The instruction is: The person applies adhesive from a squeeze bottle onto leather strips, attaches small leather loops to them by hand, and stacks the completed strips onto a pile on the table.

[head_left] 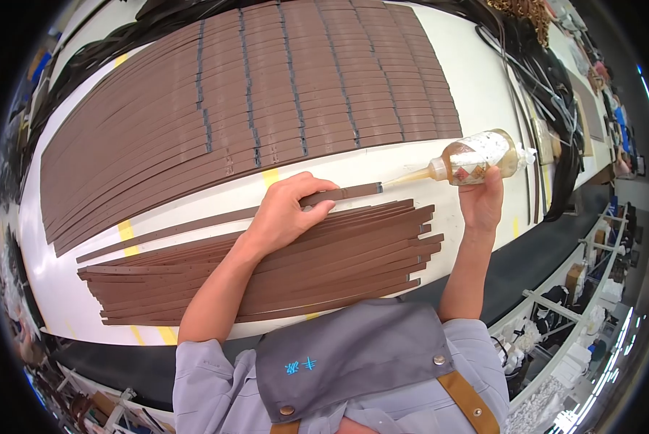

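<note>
My left hand [289,210] grips a single brown strap [216,222] near its right end, fingers and thumb closed around it. In my right hand [482,195] is a squeeze glue bottle [477,158], tipped on its side with a worn label and amber contents. Its long nozzle points left, and the tip is at the dark end of the strap. Just below lies a loose pile of brown straps [317,267]. Above is a wide array of brown straps [151,108] laid side by side, crossed by several dark bands.
Everything lies on a white table [42,296] with yellow tape marks [126,233]. Black straps [559,145] bunch at the right, and gold chains [527,14] sit at the far right corner. A shelf rack [556,311] with small goods stands beyond the near right edge.
</note>
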Tool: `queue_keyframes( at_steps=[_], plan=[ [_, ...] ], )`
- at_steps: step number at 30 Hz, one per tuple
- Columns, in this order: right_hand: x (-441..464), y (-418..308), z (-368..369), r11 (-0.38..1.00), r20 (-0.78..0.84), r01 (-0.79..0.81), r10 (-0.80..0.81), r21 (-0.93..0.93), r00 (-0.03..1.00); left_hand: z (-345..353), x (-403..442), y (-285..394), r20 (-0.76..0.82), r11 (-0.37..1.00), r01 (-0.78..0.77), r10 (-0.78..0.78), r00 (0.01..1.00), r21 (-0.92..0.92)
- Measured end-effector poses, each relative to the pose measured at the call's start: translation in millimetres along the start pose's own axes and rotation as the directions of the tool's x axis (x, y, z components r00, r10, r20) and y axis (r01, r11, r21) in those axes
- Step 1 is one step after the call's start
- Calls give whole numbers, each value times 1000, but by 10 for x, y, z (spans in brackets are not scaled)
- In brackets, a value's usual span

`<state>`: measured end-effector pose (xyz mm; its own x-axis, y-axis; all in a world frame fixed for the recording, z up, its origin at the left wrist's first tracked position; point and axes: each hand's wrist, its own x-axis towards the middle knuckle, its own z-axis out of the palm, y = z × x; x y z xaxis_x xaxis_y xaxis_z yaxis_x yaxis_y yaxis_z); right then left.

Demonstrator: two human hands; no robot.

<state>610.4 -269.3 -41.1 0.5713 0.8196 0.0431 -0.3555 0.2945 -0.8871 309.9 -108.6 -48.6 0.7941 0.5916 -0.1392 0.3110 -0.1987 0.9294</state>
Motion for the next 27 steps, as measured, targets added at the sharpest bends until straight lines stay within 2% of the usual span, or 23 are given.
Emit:
queue_keyframes(
  at_steps=[9,22,24,27],
  plan=[
    [-19,25,47,1000,19,-4,4,-1,1000,17,3,-13,-38,999,-50,50,998,1],
    [-10,28,89,999,21,-8,9,-47,1000,9,-3,27,-45,999,-28,26,999,-41],
    [-21,10,59,996,80,-58,63,-64,995,14,0,13,-48,999,-21,19,999,-38],
    [-41,7,57,999,60,-33,35,-30,998,19,3,-8,-45,999,-25,23,999,-34]
  ],
)
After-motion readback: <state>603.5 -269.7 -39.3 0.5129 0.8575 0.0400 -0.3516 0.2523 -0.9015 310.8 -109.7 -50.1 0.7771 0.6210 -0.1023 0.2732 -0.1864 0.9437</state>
